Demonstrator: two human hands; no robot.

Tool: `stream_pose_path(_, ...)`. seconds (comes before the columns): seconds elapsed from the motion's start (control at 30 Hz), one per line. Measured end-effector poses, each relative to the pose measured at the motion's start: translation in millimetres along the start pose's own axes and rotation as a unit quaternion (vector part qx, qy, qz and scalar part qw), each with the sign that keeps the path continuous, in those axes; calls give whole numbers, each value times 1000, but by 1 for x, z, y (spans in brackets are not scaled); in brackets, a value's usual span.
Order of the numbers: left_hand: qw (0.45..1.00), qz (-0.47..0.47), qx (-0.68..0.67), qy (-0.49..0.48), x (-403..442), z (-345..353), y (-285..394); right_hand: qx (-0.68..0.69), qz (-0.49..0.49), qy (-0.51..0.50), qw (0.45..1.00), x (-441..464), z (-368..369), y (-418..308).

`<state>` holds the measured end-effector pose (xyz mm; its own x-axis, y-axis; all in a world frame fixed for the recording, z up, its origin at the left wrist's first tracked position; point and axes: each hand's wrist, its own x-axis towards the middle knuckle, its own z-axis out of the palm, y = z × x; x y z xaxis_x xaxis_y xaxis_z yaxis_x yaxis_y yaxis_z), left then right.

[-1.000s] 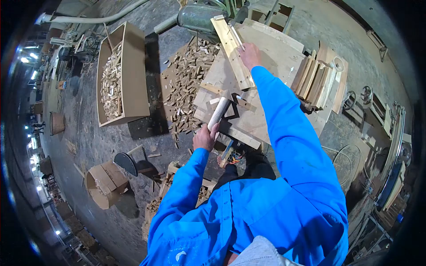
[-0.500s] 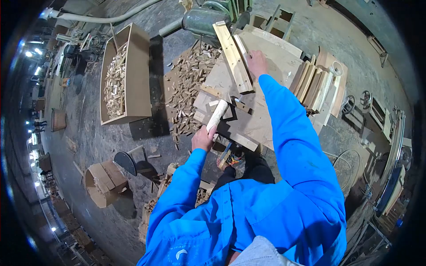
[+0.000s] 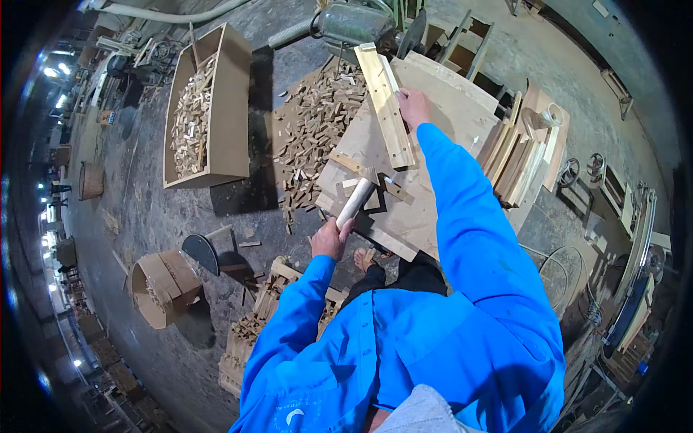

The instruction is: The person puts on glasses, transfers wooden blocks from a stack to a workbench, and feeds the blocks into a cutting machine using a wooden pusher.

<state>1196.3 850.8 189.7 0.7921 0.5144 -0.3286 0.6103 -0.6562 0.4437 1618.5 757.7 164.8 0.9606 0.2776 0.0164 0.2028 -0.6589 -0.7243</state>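
In the head view, my left hand (image 3: 330, 239) is closed around the lower end of a pale wooden stick (image 3: 356, 198). The stick's far end lies by a small wooden stop block (image 3: 393, 189) at the table's near edge. A long light board with dark holes (image 3: 384, 108) lies across the worktable (image 3: 447, 108). My right hand (image 3: 414, 108) is at that board's right side, its fingers curled on a narrow wooden strip (image 3: 393, 76) lying along the board. Part of the strip is hidden by the hand.
Offcuts (image 3: 317, 123) are heaped on the floor left of the table. A tall box (image 3: 231, 115) holds more pieces, as does a cardboard box (image 3: 167, 285). Wooden strips (image 3: 520, 162) and a tape roll (image 3: 552, 115) sit at right. A machine (image 3: 354, 25) stands beyond.
The narrow strip, earlier apart from the holed board, now lies close against it, with my right hand moved slightly left. My left hand stays on the stick. The view has shifted slightly.
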Motion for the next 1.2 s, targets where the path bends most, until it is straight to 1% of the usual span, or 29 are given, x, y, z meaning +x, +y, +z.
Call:
stream_pose_path(0.1,1000,0,-3,1,-4,-5,-1,11,0,-8,1000,7,5,-1)
stream_pose_path(0.17,1000,-9,3,-12,-5,-8,1,-1,-26,0,1000,9,4,-3)
stream_pose_path(0.27,1000,-11,4,-18,-2,-6,0,-4,-42,16,999,16,8,1)
stream_pose_path(0.37,1000,-9,16,-12,-1,-7,6,0,-14,-8,1000,15,-1,-5)
stream_pose_path(0.47,1000,-2,6,-1,2,-3,7,-2,-8,2,1000,18,-4,-5)
stream_pose_path(0.6,1000,-13,15,-12,17,-2,23,-5,-29,13,999,38,-7,4)
stream_pose_path(0.7,1000,-5,20,-3,31,3,32,-4,-19,9,1000,56,-14,7)
stream_pose_path(0.77,1000,-1,18,0,39,3,41,-9,10,-15,1000,67,-18,9)
stream_pose_path(0.8,1000,-1,19,1,44,5,43,-8,10,-15,1000,73,-18,13)
stream_pose_path(0.87,1000,4,25,8,58,8,56,-44,-21,15,999,93,-19,23)
stream_pose_path(1.0,1000,-12,19,-4,79,4,83,-14,-9,9,1000,124,-20,35)
stream_pose_path(1.07,999,-29,18,-23,79,2,88,-13,-8,25,1000,125,-22,36)
stream_pose_path(1.17,1000,-14,15,-7,84,8,87,5,-22,29,999,136,-19,47)
stream_pose_path(1.2,1000,-11,-9,0,85,12,82,8,-24,31,999,137,-26,40)
